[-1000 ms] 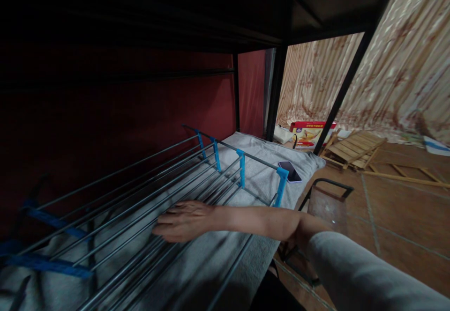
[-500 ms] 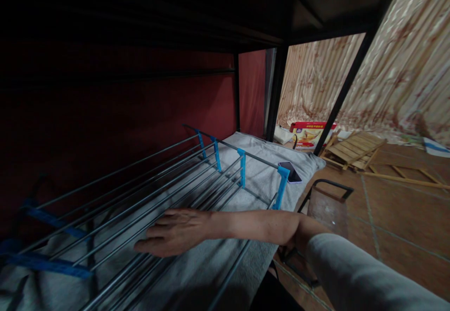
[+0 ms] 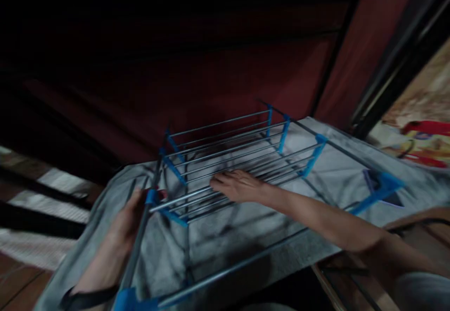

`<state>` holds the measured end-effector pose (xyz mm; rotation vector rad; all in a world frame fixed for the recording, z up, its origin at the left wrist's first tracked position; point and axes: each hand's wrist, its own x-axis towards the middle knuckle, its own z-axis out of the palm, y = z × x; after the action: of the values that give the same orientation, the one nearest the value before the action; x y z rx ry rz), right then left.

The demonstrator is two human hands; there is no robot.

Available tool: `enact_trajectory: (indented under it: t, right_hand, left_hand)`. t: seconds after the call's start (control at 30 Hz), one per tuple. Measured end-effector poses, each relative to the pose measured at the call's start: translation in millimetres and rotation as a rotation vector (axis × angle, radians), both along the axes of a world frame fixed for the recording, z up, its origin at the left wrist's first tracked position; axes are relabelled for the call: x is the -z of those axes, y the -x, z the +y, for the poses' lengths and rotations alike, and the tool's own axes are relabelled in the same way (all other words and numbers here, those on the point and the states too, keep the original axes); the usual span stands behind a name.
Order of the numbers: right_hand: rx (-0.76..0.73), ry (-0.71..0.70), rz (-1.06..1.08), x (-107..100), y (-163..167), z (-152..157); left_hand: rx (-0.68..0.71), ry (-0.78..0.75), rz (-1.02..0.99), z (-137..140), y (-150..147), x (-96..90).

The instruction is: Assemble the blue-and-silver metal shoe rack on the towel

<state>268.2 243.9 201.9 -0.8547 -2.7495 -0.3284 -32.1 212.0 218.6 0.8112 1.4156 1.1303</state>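
A shoe rack of grey metal tubes with blue plastic brackets (image 3: 318, 156) lies on a grey sheet (image 3: 225, 250). My right hand (image 3: 237, 185) reaches over the middle of the rack, its fingers curled round a metal rod (image 3: 183, 199). The left end of that rod meets a blue bracket on the rack's side pole (image 3: 138, 243). At this bracket my left hand (image 3: 131, 215) is closed about the side pole, slightly blurred, with its fingers partly hidden behind the pole. Several more rods run below and behind my right hand.
A phone (image 3: 372, 181) lies on the sheet, partly behind a blue bracket. A dark red wall (image 3: 218, 86) stands behind the rack, with black frame bars around it. A red and yellow box (image 3: 427, 144) is at the far right.
My view has swung left and down, bringing my left hand and the rack's left side pole into sight. My right hand has gone from lying flat across the rods to curling round one.
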Motion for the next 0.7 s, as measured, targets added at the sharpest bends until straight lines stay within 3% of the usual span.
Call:
enact_trajectory:
  t: [0.07,0.43,0.7]
  right_hand:
    - [0.006,0.036,0.0,2.4,3.1,6.3]
    - [0.043,0.079,-0.058,6.7,8.0,10.3]
    - [0.02,0.095,-0.06,4.2,7.8,11.7]
  left_hand:
    - [-0.097,-0.019,-0.057,-7.9,10.7,4.0]
    - [-0.036,-0.179,0.022,4.5,12.2,20.7]
    - [-0.042,-0.197,-0.006,7.8,10.2,24.9]
